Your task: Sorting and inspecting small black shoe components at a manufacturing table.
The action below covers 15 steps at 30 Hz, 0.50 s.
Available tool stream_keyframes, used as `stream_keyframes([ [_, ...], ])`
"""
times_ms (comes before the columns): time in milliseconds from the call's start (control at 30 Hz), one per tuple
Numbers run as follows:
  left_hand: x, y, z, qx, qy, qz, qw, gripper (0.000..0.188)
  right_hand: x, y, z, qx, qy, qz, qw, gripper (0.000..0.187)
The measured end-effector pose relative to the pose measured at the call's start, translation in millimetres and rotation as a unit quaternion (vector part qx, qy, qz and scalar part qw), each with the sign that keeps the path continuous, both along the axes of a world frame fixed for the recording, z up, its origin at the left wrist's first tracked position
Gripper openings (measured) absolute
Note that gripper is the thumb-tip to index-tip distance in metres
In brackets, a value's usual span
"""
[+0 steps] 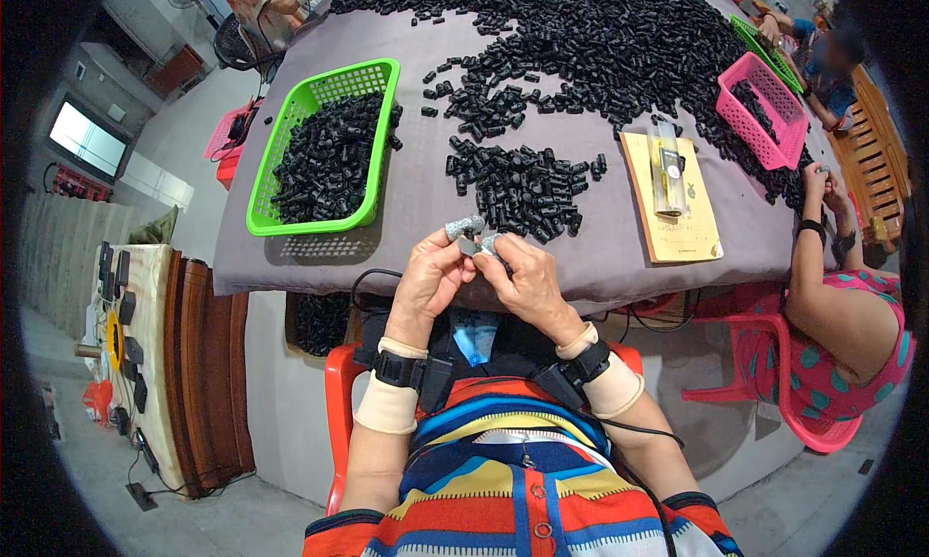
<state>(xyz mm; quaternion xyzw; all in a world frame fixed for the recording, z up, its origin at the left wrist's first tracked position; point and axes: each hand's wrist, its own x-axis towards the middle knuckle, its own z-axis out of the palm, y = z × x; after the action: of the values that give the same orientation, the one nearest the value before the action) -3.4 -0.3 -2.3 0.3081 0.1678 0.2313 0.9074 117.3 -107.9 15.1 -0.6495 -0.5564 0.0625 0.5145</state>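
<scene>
Parts (523, 191) lie heaped between a green basket (314, 226) and yellow booklet (684, 240).

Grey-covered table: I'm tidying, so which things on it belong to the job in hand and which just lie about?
Likely part of the job:
- black pieces
- left green basket
- right pink basket

Apparently just lying about:
- yellow booklet
- transparent item on it

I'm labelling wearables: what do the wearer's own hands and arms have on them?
The left hand and right hand have grey wraps on some fingertips. Each wrist wears a beige band under a black strap with a dark box. A black cable lies across the right forearm. The short, multicoloured sleeves end in dark cuffs.
</scene>
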Motion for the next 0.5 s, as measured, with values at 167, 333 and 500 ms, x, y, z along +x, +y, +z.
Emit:
stream_keyframes([
  [167, -0.1, 0.5, 1.1, 0.010, 0.005, -0.004, 1.000, 0.024, -0.3, 0.9, 1.8, 0.003, -0.005, -0.001, 1.000, 0.017],
  [333, 0.3, 0.8, -1.6, 0.007, -0.002, 0.003, 1.000, 0.024, -1.7, 2.1, 2.0, 0.003, -0.003, -0.001, 1.000, 0.017],
  [500, 0.1, 0.1, -1.3, 0.013, 0.004, -0.002, 1.000, 0.023, -2.7, 2.2, 2.4, -0.001, -0.013, -0.009, 1.000, 0.018],
])
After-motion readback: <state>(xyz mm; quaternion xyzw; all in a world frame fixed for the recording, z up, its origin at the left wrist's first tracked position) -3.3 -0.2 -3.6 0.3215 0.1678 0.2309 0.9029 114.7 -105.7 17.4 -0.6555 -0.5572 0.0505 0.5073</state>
